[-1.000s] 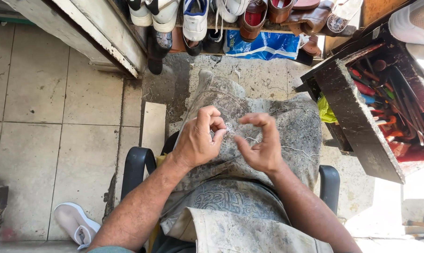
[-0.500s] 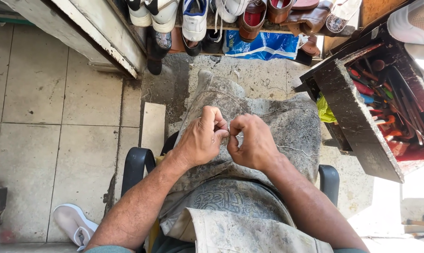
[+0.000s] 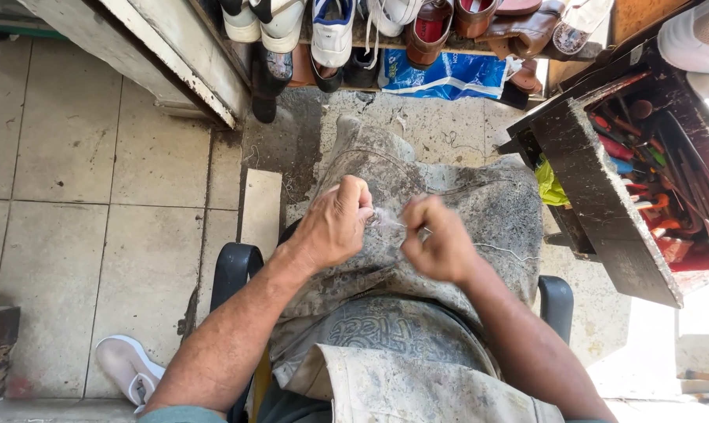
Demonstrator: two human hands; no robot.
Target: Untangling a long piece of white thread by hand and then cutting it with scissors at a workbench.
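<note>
Fingers of two hands, left [image 3: 335,227] and right [image 3: 441,241], each pinched tight on one thin thread [image 3: 495,249].

The fingertips of both hands curl under, so what they pinch is hidden. The shoes [image 3: 331,31] are cut off at the top edge.

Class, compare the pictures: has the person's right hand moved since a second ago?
Yes. The right hand closed into a fist and shifted slightly toward the tool box, drawing thread out.
</note>
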